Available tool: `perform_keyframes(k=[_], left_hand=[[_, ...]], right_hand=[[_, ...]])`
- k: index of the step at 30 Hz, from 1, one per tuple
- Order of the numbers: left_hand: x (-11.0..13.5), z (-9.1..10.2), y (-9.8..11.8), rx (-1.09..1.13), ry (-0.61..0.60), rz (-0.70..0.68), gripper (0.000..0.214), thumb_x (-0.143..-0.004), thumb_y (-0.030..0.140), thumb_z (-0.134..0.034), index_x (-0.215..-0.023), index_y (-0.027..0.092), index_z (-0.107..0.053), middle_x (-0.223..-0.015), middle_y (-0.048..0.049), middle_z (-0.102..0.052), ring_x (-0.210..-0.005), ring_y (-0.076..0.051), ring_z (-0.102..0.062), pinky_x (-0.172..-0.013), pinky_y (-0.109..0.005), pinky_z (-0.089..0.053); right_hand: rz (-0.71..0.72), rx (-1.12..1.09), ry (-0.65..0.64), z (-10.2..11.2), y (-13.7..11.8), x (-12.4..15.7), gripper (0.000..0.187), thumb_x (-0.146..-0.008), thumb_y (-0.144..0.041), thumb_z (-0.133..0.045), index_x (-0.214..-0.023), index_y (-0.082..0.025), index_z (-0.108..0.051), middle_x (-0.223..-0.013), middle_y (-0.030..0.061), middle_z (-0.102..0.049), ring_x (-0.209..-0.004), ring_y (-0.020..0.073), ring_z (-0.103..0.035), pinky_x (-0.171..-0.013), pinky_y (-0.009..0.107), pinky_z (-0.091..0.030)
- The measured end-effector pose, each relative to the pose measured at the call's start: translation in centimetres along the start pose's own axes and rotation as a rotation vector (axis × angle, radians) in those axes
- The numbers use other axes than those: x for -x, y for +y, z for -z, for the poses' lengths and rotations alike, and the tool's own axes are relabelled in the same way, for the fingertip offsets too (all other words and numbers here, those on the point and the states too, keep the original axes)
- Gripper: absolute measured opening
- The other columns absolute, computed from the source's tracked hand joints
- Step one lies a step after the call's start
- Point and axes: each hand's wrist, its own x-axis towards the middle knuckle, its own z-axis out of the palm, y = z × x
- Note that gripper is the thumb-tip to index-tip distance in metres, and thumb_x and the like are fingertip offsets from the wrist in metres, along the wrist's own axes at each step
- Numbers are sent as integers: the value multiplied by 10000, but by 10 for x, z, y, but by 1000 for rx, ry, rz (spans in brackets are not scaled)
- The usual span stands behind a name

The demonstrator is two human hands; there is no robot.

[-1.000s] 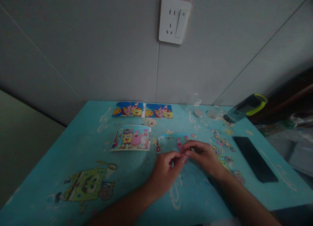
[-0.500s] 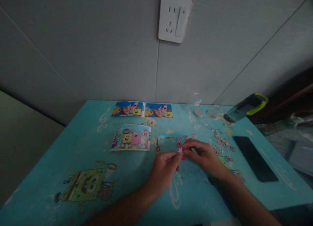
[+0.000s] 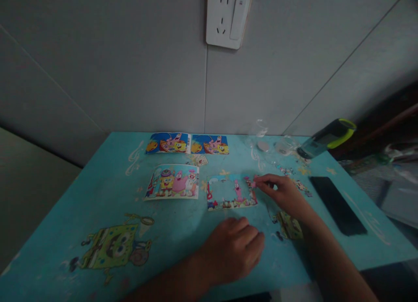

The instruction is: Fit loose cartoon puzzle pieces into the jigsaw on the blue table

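Turquoise table (image 3: 98, 184): right fingers (image 3: 266, 179) pinch a piece (image 3: 253, 185) (pink).

Left hand (image 3: 234, 249) now back from the puzzle (image 3: 230, 204), right hand (image 3: 285, 194) with pink piece (image 3: 253, 185) now at the puzzle's right edge.

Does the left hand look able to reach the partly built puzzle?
Probably yes: the left hand is on the near side of the puzzle, with only tablecloth showing between them.
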Motion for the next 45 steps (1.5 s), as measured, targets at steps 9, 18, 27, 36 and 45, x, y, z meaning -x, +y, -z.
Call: perform_keyframes(k=[9,18,27,36,45], left_hand=[[-2,-12,-5,-201,-3,268,384,-1000,285,-515,-1327,90,-562,-1357,-142,-585,-1286,-308,-492,-1126,-478,-372],[-3,-15,-10,-227,-61,360,469,-980,331,-533,-1388,99,-523,-1422,-160,-548,-1300,-327,-489,-1121,-506,-373],[-4,-14,-10,-234,-47,355,471,-969,309,-532,-1387,92,-520,-1413,-165,-551,-1297,-329,-492,-1121,-504,-370],[-4,-16,-10,-230,-52,364,475,-956,301,-550,-1380,89,-520,-1400,-165,-552,-1294,-325,-487,-1123,-506,-366],[-4,-16,-10,-230,-70,370,482,-963,306,-541,-1385,77,-519,-1402,-164,-546,-1282,-331,-484,-1127,-513,-359]], right_hand=[[-57,-39,-190,-17,7,0,219,-875,-370,-680,-963,-194,-777,-834,23,-745,-730,172,-631,-688,293,-494],[-42,47,-174,-19,6,-1,218,-879,-364,-669,-971,-205,-786,-846,23,-754,-719,174,-612,-676,295,-482],[-6,100,-198,-28,-2,-1,199,-888,-326,-642,-968,-215,-787,-858,33,-760,-711,175,-619,-663,288,-478],[4,132,-145,-29,2,-1,178,-878,-305,-646,-951,-225,-787,-855,29,-765,-684,173,-615,-648,287,-473],[8,190,-113,-30,0,-1,163,-877,-300,-660,-964,-237,-782,-880,33,-768,-712,187,-643,-680,303,-476]])
